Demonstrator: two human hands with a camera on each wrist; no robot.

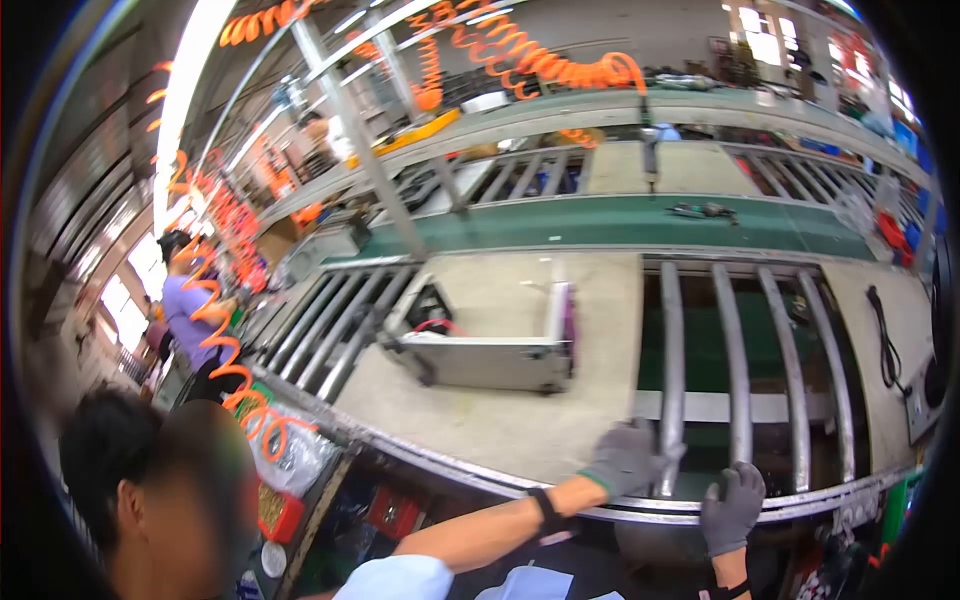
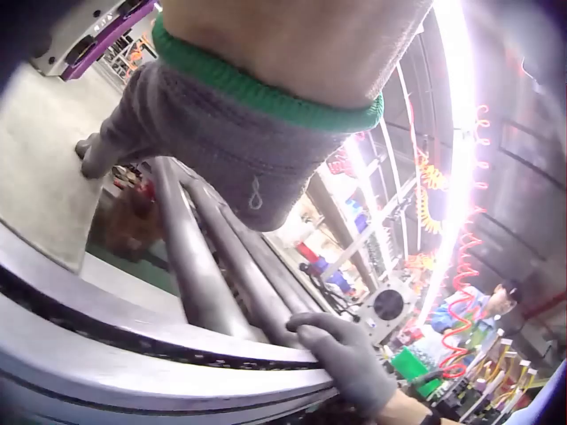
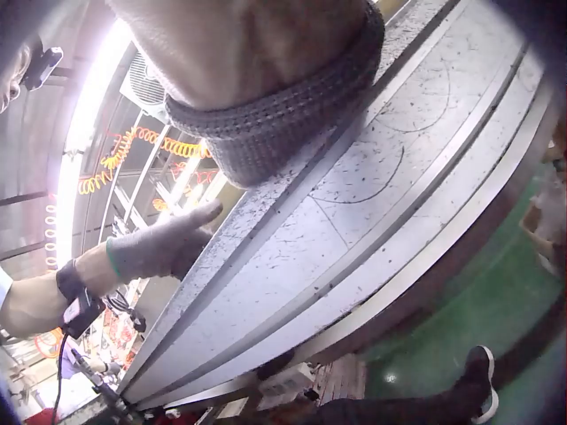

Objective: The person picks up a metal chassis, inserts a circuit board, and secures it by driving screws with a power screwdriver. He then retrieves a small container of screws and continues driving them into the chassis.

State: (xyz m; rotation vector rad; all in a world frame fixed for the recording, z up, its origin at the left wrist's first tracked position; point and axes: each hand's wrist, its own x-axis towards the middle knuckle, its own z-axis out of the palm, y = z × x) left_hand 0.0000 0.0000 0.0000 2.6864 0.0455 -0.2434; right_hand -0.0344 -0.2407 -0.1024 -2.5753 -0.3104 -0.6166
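Note:
My left hand [image 1: 622, 460], in a grey knit glove with a green cuff, is at the right front corner of a beige board [image 1: 480, 430]. In the left wrist view its fingertips [image 2: 89, 159] are right at the board's edge, beside the rollers. My right hand [image 1: 733, 508], also gloved, rests on the metal front rail [image 1: 800, 503] with its fingers toward the rollers [image 1: 735, 370]. The right wrist view shows mostly its cuff [image 3: 257, 150], the fingers being hidden behind the rail. An open box-shaped metal case [image 1: 485, 362] with a purple side stands on the board.
Another beige board [image 1: 880, 400] with a black cable [image 1: 882, 330] lies at the right. Behind runs a green belt [image 1: 600, 220], and a screwdriver on an orange coiled hose [image 1: 650, 155] hangs above it. One person [image 1: 130, 500] is close at the left, another [image 1: 190, 310] farther back.

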